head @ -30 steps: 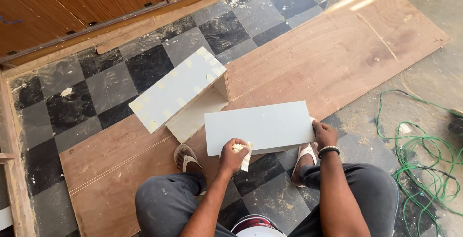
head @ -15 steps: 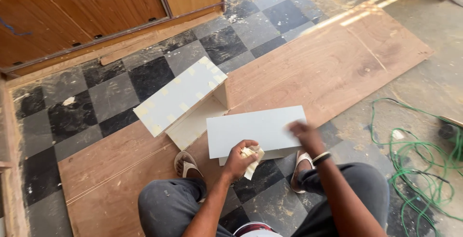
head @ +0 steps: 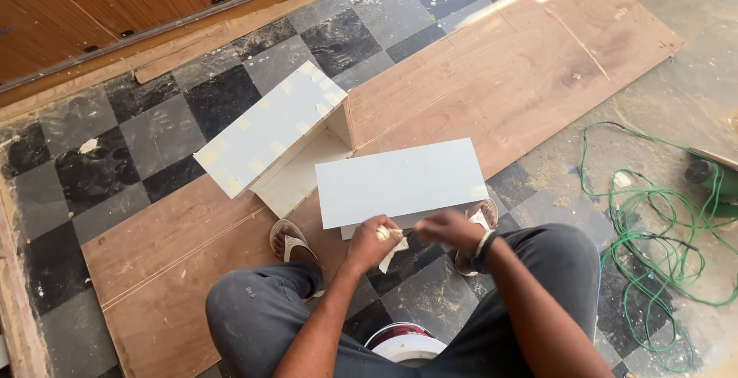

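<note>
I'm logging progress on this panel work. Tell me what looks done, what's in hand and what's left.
Done: the pale box piece already carries rows of yellowish dabs on its top face. In hand: the left hand and right hand meet over a small pale scrap at the near edge of the grey panel. Left: that panel's face shows only a few faint marks, so it looks not yet dabbed like the box.

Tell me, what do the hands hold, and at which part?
The left hand grips a small pale strip at its upper end; the right hand pinches the same end.
</note>
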